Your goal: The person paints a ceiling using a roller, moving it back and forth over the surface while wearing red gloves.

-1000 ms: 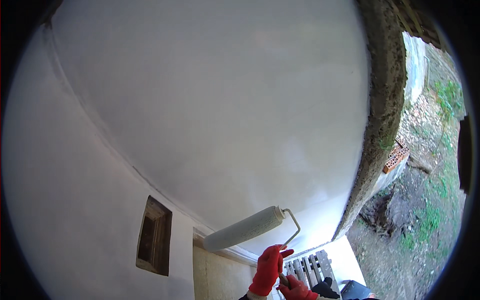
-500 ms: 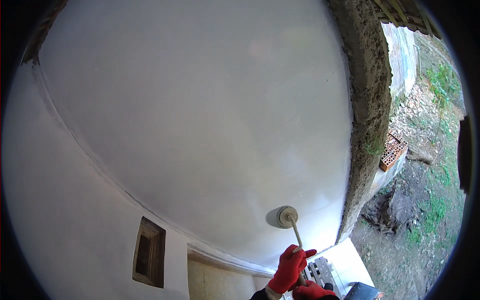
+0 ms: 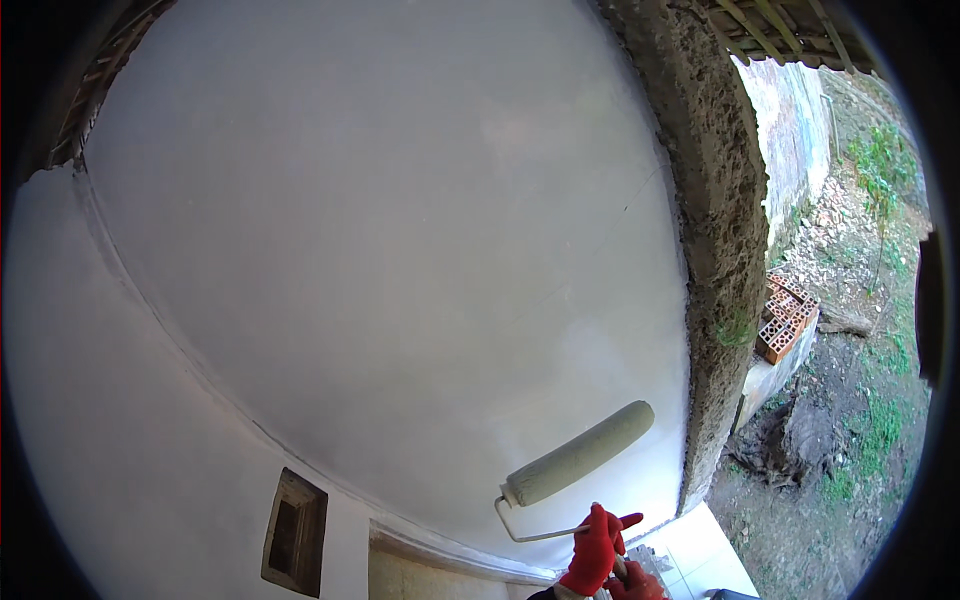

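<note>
- Roller (image 3: pixel 582 455) sat just left of the rough column (image 3: pixel 715 230), over the big white wall (image 3: pixel 400 250), tilted so its higher end pointed toward the column. Couldn't tell whether it actually touched the plaster.
- Grip looked solid: left hand (image 3: pixel 597 550) was curled round the lower end of the metal frame (image 3: pixel 545 536), one finger poking out toward the column's side. Right hand (image 3: pixel 638 582) was wrapped round the handle (image 3: pixel 620 568) below, partly cut off by the view.
- Step in hand, my read: rolling the stretch of wall left of the column. Next stroke probably called for laying the roller flat with even pressure and easing off near the column.
- Main obstacle was the column itself, pretty bumpy, so the roller's end could've snagged there.
- Well left of the column was a small framed niche (image 3: pixel 295 530), with a beige recess (image 3: pixel 420 575) nearer to it.
- Past the column on its right: perforated red bricks (image 3: pixel 785 325), then a dark stump (image 3: pixel 800 440) lower down. White tiles (image 3: pixel 700 555) lay by its foot, and roof poles (image 3: pixel 790 30) stuck out right of its top.
</note>
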Demonstrator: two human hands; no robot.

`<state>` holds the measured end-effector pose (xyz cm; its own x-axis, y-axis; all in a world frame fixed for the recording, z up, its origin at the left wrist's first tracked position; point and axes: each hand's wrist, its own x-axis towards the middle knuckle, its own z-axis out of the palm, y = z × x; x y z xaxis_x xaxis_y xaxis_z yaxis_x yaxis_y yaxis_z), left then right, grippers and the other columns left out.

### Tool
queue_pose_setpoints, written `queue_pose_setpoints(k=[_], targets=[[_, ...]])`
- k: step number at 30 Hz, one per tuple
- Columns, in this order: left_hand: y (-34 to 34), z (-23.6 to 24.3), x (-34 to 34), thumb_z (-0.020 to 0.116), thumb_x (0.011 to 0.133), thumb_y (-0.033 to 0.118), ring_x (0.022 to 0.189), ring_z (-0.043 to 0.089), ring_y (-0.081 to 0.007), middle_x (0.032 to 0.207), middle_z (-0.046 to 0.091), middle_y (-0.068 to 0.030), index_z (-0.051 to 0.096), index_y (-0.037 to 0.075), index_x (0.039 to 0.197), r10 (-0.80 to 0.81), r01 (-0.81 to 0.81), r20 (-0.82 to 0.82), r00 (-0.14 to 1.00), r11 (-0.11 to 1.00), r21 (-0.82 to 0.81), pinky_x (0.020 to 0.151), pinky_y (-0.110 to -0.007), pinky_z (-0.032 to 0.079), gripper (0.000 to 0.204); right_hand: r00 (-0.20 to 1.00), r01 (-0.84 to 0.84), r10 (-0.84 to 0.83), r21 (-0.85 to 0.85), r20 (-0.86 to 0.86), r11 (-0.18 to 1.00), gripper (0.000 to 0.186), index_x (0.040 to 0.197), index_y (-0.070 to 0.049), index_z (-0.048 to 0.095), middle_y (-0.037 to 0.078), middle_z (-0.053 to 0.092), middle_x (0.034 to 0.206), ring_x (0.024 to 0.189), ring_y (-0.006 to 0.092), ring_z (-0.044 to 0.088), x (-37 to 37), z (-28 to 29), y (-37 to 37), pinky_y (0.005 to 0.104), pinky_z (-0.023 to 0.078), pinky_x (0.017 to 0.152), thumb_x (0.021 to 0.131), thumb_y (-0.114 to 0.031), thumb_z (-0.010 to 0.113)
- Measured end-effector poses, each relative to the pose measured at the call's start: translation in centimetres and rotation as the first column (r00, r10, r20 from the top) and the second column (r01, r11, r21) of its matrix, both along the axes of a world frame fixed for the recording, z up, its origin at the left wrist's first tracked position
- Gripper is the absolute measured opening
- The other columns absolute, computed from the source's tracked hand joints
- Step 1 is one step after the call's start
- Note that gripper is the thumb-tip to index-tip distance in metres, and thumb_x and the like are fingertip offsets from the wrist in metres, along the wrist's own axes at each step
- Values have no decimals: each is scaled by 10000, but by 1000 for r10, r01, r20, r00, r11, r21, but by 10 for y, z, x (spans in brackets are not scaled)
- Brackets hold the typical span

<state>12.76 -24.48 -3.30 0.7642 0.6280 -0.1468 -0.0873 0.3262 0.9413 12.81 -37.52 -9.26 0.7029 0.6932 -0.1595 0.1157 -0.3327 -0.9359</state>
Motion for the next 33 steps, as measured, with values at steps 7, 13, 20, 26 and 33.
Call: queue_pose_setpoints(k=[7,13,20,26,33], targets=[[-19,6,24,232,1004,498,421,464,-158,441,320,-5,365,110,564,81,-75,-55,995,993,96,910,-470,507,601,951,-163,142,55,274,985,279,1092,-114,589,241,607,1071,803,435,619,13,-53,-11,541,480,638,877,-290,615],[-10,-55,28,271,1012,479,793,691,-302,461,356,-7,440,98,600,54,-54,-10,998,998,-32,557,-287,469,586,940,6,91,284,-328,959,388,1290,-156,522,173,571,1225,1062,345,570,15,-57,-21,399,484,848,925,-282,560],[-23,-86,49,285,1004,500,715,693,-236,484,385,-3,455,95,609,34,-52,-129,991,989,-136,432,-262,384,590,953,-2,-30,-103,-303,995,511,1353,-91,448,127,584,1257,1150,296,561,24,-42,-38,384,472,882,917,-327,571],[-17,-100,54,280,1006,499,698,674,-223,477,369,1,459,91,597,-32,-20,-285,958,984,-176,551,-272,454,605,981,138,-140,-26,-135,990,452,1348,-90,460,148,598,1235,1126,293,581,18,-44,-31,369,470,908,931,-252,528],[-9,-115,52,295,1014,464,488,520,-143,503,374,18,527,62,744,-72,27,-235,969,982,-189,549,-277,477,537,974,149,-169,-134,-149,980,453,1334,-107,487,143,648,1129,1035,282,631,20,-57,-23,356,502,834,915,-270,544]])
